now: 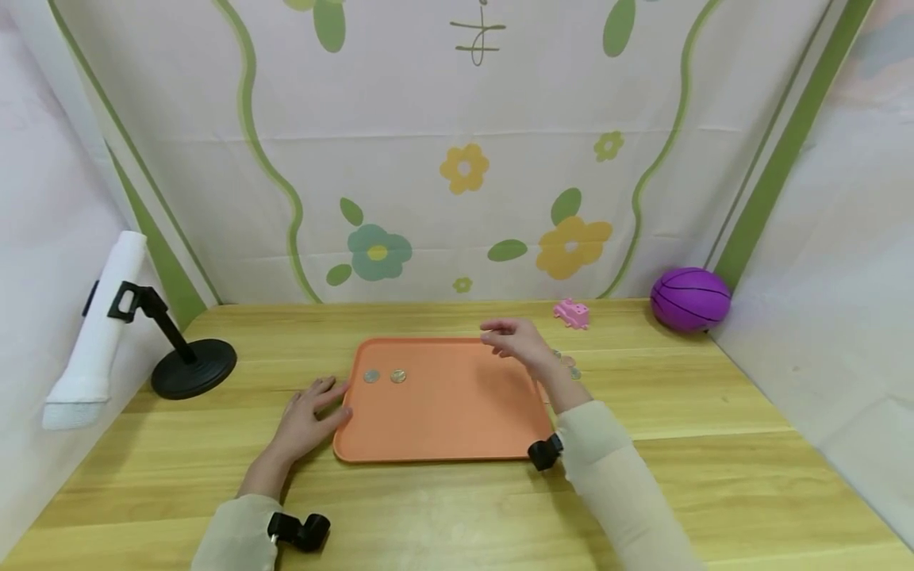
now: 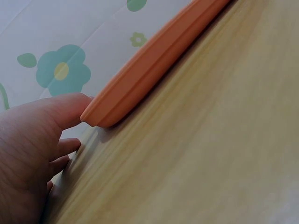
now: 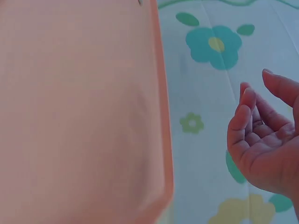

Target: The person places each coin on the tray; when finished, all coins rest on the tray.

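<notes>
An orange tray (image 1: 443,420) lies on the table with two coins near its upper left corner, a silver coin (image 1: 371,376) and a yellowish coin (image 1: 398,376). My left hand (image 1: 303,424) rests at the tray's left edge, its thumb and finger against the rim. Over the tray's far right part hovers my right hand (image 1: 521,342). In the right wrist view the fingers (image 3: 240,123) are loosely bent, the thumb stands apart, and nothing is between them. Several more coins (image 1: 567,362) lie on the table right of the tray, partly hidden by my right forearm.
A pink toy (image 1: 572,313) sits at the table's back, with a purple ball (image 1: 689,300) farther right. On the left, a black stand (image 1: 193,369) holds a white tube-shaped object (image 1: 103,333). A flowered cloth (image 1: 428,103) hangs behind the table.
</notes>
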A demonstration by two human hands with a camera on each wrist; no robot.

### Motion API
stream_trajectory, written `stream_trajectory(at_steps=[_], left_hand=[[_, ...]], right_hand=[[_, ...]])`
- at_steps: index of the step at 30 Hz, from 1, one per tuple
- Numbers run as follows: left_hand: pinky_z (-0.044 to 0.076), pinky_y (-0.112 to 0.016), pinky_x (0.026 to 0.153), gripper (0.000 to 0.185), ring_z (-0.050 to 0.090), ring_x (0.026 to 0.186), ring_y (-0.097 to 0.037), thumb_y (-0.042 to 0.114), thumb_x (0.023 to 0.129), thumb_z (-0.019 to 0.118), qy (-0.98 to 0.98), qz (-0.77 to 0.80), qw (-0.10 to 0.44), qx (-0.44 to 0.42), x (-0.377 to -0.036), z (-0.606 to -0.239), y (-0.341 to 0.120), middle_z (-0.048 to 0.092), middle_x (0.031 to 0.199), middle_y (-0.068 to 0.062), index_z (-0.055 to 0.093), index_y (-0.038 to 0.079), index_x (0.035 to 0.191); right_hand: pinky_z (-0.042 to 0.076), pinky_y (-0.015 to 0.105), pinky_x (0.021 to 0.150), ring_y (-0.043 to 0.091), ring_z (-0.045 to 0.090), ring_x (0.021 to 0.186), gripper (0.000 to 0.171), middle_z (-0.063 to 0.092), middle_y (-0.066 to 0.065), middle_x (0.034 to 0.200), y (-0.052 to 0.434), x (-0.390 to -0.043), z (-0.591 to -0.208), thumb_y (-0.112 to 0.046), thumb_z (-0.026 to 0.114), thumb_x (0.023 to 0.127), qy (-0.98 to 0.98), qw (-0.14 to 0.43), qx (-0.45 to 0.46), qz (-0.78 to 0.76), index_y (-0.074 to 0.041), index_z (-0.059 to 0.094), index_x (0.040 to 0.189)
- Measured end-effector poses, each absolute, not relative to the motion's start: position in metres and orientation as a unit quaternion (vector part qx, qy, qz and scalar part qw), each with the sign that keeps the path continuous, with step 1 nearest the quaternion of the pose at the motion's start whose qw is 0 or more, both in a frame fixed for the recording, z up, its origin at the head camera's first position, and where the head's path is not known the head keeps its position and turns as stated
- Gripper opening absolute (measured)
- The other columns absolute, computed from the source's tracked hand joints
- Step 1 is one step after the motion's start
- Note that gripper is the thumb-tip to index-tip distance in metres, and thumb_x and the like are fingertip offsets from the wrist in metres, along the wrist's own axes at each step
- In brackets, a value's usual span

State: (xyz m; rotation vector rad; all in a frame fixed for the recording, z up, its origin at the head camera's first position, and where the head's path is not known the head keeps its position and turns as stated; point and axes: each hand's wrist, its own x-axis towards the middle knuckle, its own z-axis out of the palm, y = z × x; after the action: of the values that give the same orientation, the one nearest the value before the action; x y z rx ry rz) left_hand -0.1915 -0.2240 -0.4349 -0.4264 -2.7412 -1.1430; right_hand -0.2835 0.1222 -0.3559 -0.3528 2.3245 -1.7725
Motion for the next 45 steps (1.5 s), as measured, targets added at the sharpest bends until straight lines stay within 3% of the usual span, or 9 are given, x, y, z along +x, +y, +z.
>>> stream_trajectory(at_steps=[5,11,19,25,33,39,45], left_hand=[[0.004,-0.055,0.095,0.05,0.017,0.122,-0.04,0.028,0.083,0.057,-0.911,-0.381,0.072,-0.143,-0.192,-0.435,-0.224,0.032,0.131,-0.024,0.047,0.003,0.125],[0.005,-0.055,0.095,0.05,0.018,0.122,-0.041,0.028,0.083,0.058,-0.91,-0.381,0.074,-0.143,-0.192,-0.433,-0.224,0.032,0.13,-0.024,0.047,0.003,0.125],[0.005,-0.056,0.095,0.05,0.018,0.122,-0.041,0.028,0.083,0.058,-0.911,-0.379,0.074,-0.143,-0.191,-0.432,-0.224,0.032,0.13,-0.025,0.047,0.003,0.125],[0.005,-0.056,0.095,0.05,0.018,0.122,-0.041,0.027,0.083,0.058,-0.911,-0.379,0.074,-0.142,-0.191,-0.433,-0.225,0.032,0.13,-0.025,0.047,0.003,0.125],[0.005,-0.056,0.095,0.05,0.018,0.122,-0.041,0.028,0.082,0.058,-0.912,-0.378,0.076,-0.142,-0.192,-0.434,-0.226,0.032,0.13,-0.025,0.047,0.003,0.124],[0.005,-0.056,0.095,0.049,0.018,0.122,-0.041,0.027,0.083,0.058,-0.91,-0.382,0.078,-0.143,-0.191,-0.434,-0.227,0.033,0.13,-0.025,0.048,0.003,0.124],[0.006,-0.057,0.094,0.048,0.02,0.121,-0.042,0.026,0.083,0.057,-0.911,-0.375,0.085,-0.15,-0.191,-0.434,-0.224,0.034,0.129,-0.026,0.048,0.001,0.124]], right_hand=[[0.044,0.043,0.074,0.034,0.052,0.082,0.037,0.057,0.02,0.099,0.162,-0.277,-0.353,-0.015,0.057,0.084,0.799,0.065,-0.115,-0.587,0.005,0.051,0.115],[0.047,0.034,0.067,0.024,0.055,0.075,0.039,0.059,0.006,0.088,0.203,-0.268,-0.359,-0.017,0.058,0.084,0.811,0.037,-0.1,-0.575,0.007,0.051,0.114],[0.047,0.031,0.064,0.02,0.053,0.072,0.039,0.054,0.021,0.096,0.233,-0.253,-0.368,-0.013,0.057,0.084,0.811,0.039,-0.1,-0.575,0.01,0.048,0.115],[0.046,0.035,0.068,0.019,0.053,0.077,0.044,0.052,0.019,0.098,0.252,-0.242,-0.38,-0.012,0.057,0.084,0.82,0.068,-0.106,-0.558,0.012,0.044,0.118],[0.047,0.03,0.067,0.015,0.053,0.081,0.044,0.052,0.025,0.1,0.273,-0.235,-0.4,-0.01,0.059,0.082,0.824,0.072,-0.109,-0.551,0.014,0.045,0.116],[0.049,0.032,0.062,0.019,0.056,0.078,0.044,0.057,0.02,0.097,0.277,-0.234,-0.414,-0.007,0.061,0.08,0.824,0.079,-0.071,-0.557,0.012,0.046,0.116],[0.044,0.025,0.054,0.016,0.051,0.072,0.044,0.057,0.012,0.089,0.28,-0.232,-0.423,-0.017,0.066,0.077,0.855,0.057,-0.047,-0.513,0.008,0.053,0.111]])
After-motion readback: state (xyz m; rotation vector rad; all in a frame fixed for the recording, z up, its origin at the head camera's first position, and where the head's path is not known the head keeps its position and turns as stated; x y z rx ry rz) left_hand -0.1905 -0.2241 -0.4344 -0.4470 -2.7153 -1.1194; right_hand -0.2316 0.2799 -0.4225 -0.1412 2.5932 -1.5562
